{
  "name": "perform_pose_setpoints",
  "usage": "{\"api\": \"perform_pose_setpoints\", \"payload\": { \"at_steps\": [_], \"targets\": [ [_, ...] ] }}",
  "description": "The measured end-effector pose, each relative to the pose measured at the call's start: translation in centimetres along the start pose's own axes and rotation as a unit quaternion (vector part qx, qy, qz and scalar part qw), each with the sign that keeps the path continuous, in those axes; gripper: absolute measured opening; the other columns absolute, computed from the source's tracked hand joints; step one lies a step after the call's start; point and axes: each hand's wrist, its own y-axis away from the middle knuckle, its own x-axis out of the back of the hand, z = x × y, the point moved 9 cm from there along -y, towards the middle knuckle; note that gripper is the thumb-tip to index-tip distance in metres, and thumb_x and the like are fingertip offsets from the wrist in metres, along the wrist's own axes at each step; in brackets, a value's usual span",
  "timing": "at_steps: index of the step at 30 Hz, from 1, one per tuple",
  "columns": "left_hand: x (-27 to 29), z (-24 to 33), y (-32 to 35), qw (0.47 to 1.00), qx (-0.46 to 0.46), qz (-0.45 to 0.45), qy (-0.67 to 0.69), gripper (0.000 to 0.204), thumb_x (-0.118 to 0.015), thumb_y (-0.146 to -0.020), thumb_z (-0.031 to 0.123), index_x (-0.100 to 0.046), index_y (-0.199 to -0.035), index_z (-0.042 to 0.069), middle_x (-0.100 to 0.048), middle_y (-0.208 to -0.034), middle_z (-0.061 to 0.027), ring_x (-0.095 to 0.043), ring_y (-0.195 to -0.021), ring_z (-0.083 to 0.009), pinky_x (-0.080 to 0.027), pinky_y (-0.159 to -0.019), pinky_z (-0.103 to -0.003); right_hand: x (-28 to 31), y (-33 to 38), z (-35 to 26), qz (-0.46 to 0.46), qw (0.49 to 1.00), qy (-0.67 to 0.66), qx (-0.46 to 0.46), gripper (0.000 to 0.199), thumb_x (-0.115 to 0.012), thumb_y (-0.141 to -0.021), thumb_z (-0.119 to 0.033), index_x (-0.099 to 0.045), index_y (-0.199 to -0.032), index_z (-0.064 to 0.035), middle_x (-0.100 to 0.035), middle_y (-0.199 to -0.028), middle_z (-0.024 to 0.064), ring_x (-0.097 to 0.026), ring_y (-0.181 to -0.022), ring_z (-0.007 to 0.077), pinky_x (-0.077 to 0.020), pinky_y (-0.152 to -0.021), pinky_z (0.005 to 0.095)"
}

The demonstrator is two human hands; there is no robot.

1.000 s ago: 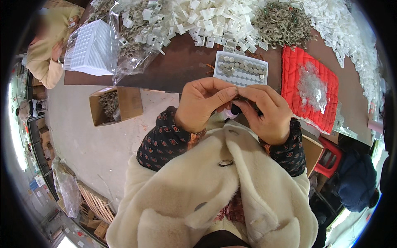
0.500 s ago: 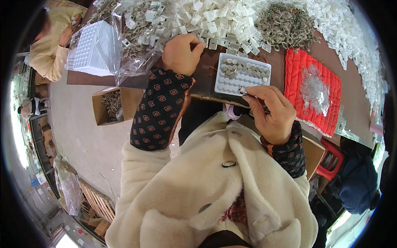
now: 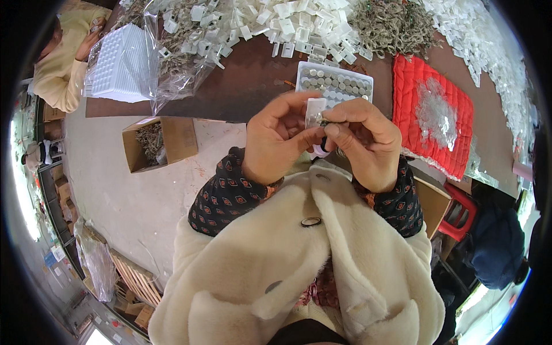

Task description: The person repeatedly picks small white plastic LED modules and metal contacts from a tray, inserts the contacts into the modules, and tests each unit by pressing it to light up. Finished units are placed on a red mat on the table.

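Note:
My left hand (image 3: 276,141) and my right hand (image 3: 371,141) meet in front of my chest, near the table's front edge. Between the left thumb and fingers stands a small white translucent plastic casing (image 3: 314,109). The right thumb and forefinger pinch together against its lower end, on a small dark item that is too hidden to name. Just beyond the hands lies a white tray (image 3: 333,65) holding rows of round silver discs (image 3: 345,80), like button cells. Its near part is covered by my fingers.
Loose white casings (image 3: 293,26) heap at the back, beside a tangle of thin wired parts (image 3: 394,26). A red quilted cloth (image 3: 405,126) bears small clear pieces (image 3: 437,121). Bagged stacked white trays (image 3: 123,63) stand left, near a co-worker's sleeve (image 3: 60,86). A cardboard box (image 3: 180,138) sits below.
My left hand has come back from the casing heap with a casing in it. My right hand has left the tray's near edge, and both hands are now together.

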Motion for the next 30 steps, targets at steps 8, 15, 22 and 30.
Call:
{"api": "perform_pose_setpoints", "payload": {
  "at_steps": [8,15,22,30],
  "targets": [
    [0.0,-1.2,0.5,0.982,0.041,0.01,0.185,0.034,-0.062,-0.094,-0.001,-0.055,-0.126,-0.006,-0.067,-0.109,-0.0134,-0.07,-0.093,-0.0208,-0.06,-0.077,-0.03,0.8,0.4,0.0,0.05,0.999,-0.002,-0.012,0.02,-0.062,-0.092,0.008,-0.065,-0.111,0.0028,-0.067,-0.101,0.0063,-0.063,-0.077,0.008,-0.0504,-0.067,0.0209],
    [0.7,0.0,0.9,0.988,-0.066,-0.005,0.139,0.024,-0.064,-0.091,-0.005,-0.059,-0.115,-0.004,-0.068,-0.107,-0.014,-0.069,-0.092,-0.0184,-0.058,-0.083,-0.032,-0.6,0.1,-1.0,0.031,0.995,0.094,0.03,0.014,-0.061,-0.092,0.009,-0.066,-0.105,0.0057,-0.064,-0.099,0.0085,-0.065,-0.077,0.0108,-0.0524,-0.066,0.0221],
    [1.1,0.0,1.3,0.989,-0.11,0.039,0.088,0.029,-0.071,-0.086,-0.004,-0.061,-0.114,-0.003,-0.07,-0.103,-0.0137,-0.069,-0.087,-0.0178,-0.061,-0.076,-0.031,-0.5,0.2,-0.7,0.039,0.997,0.072,0.012,0.016,-0.065,-0.089,0.008,-0.071,-0.103,0.0029,-0.066,-0.097,0.009,-0.065,-0.073,0.0081,-0.0506,-0.062,0.0194],
    [1.3,0.0,1.4,0.982,-0.138,0.031,0.124,0.027,-0.072,-0.085,-0.006,-0.06,-0.108,-0.002,-0.069,-0.102,-0.0139,-0.069,-0.087,-0.0177,-0.06,-0.074,-0.03,-0.6,0.4,0.0,0.032,0.999,0.019,-0.017,0.017,-0.066,-0.089,0.007,-0.072,-0.104,0.0015,-0.067,-0.097,0.0083,-0.062,-0.07,0.0073,-0.0492,-0.06,0.0189]
  ]
}}
